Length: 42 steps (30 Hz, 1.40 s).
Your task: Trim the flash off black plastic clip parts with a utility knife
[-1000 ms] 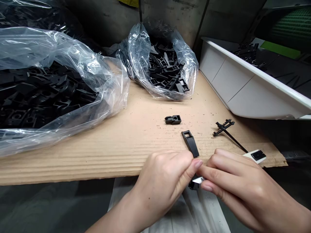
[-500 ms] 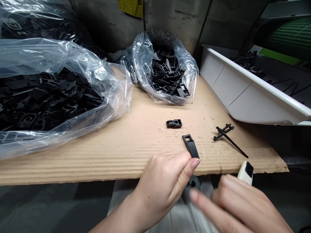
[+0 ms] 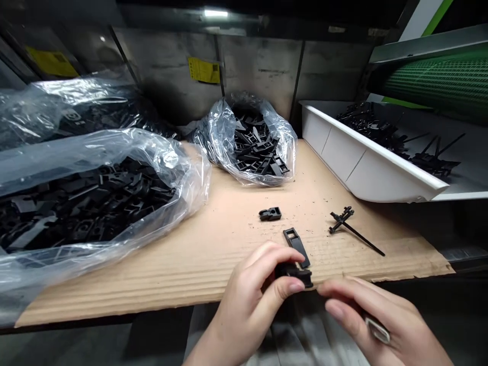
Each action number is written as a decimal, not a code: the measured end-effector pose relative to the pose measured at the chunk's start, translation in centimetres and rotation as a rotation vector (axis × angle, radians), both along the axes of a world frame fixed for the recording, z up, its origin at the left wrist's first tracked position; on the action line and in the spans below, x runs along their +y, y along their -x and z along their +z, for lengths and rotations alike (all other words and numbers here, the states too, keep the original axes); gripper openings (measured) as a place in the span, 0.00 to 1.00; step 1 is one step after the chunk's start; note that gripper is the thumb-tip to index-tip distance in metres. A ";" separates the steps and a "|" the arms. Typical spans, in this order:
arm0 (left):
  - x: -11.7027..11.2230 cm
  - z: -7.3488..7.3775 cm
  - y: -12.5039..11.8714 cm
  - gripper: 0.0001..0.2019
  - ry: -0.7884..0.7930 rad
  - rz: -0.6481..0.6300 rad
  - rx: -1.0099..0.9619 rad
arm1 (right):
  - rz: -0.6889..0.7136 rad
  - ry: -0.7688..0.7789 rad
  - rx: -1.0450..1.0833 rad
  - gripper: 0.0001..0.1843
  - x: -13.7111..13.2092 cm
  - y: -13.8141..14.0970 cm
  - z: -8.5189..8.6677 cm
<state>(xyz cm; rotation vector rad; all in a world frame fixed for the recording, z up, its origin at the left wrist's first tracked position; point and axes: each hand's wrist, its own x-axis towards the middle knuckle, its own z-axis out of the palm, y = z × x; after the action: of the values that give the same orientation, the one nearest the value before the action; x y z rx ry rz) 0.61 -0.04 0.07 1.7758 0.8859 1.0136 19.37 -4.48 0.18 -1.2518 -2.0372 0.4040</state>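
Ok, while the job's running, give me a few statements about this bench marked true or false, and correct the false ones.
1. The left hand holds a black plastic part. True.
2. The right hand is empty. False: its fingers hold a small pale rectangular piece.
3. A clear plastic bag of black parts rests on the cardboard sheet. True.
4. The black branched runner lies in the white tray. False: it lies on the cardboard, outside the tray.
5. The slotted black strap touches the small black clip. False: they lie apart.
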 end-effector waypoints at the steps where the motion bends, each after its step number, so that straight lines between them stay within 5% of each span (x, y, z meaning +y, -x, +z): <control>1: 0.0 0.0 0.1 0.07 0.011 0.006 -0.015 | -0.007 0.073 0.069 0.05 0.3 0.2 -0.1; 7: -0.2 -0.1 0.0 0.07 0.100 0.056 -0.082 | -0.118 0.535 0.538 0.13 1.5 1.9 -0.6; 16: -0.2 -0.2 -0.2 0.09 0.091 0.045 -0.185 | -0.069 0.754 0.825 0.19 2.1 2.2 -0.4; 22: -0.1 -0.1 -0.3 0.10 -0.042 0.032 -0.132 | -0.142 0.705 0.814 0.16 2.0 2.0 -0.5; 28: -0.1 -0.6 -0.4 0.09 -0.134 0.047 -0.045 | -0.115 0.174 0.372 0.08 1.4 0.4 -0.2; 35: 0.3 -1.1 -0.6 0.11 -0.332 0.023 0.008 | -0.072 0.114 0.200 0.08 1.3 0.9 0.1; 42: 0.1 -0.6 0.0 0.14 -0.147 0.029 -0.016 | -0.166 -0.050 0.079 0.08 1.9 1.1 -0.4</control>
<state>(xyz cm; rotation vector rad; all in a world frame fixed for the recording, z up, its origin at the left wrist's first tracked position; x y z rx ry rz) 0.58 0.04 -0.54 1.8789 0.8482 1.1356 18.28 -2.62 -0.20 -1.3407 -1.8507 0.3169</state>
